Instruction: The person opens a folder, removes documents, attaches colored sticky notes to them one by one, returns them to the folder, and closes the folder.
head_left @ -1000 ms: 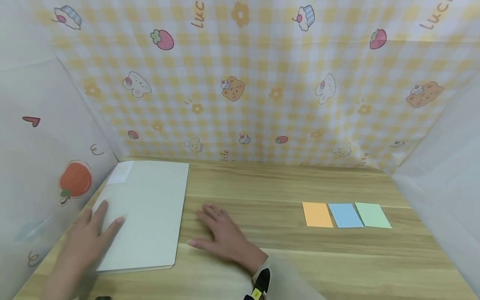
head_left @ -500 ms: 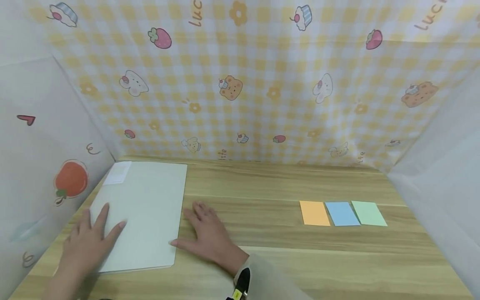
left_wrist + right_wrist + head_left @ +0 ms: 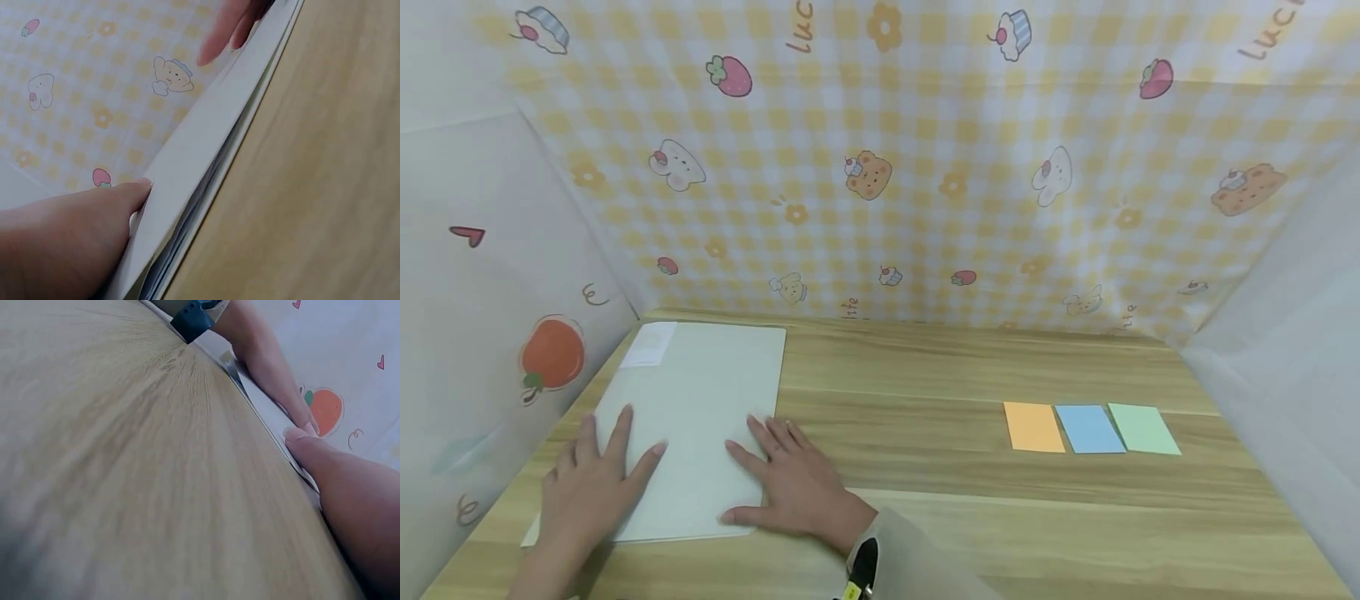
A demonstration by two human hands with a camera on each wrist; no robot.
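Note:
A white folder (image 3: 707, 392) lies closed at the left of the table, with a pale label (image 3: 650, 345) in its far left corner. Bluish sheets (image 3: 209, 178) show between its covers in the left wrist view. My left hand (image 3: 586, 493) rests spread over the folder's left side, thumb pointing inward. On its right edge rests my right hand (image 3: 801, 487), fingers also spread and reaching onto the cover. Neither hand has its fingers curled round the folder. The right wrist view shows both the left hand (image 3: 269, 365) and the right hand (image 3: 362, 494) along the near edge.
Three square sticky notes lie in a row at the right of the wooden table (image 3: 1075, 533): orange (image 3: 1033, 427), blue (image 3: 1090, 429) and green (image 3: 1145, 428). A yellow checked cloth (image 3: 917, 167) hangs behind; white sheets (image 3: 467, 350) stand at the sides.
My right hand has slid left from the bare table onto the folder's right edge. My left hand stays on the folder's left side. The sticky notes have not moved.

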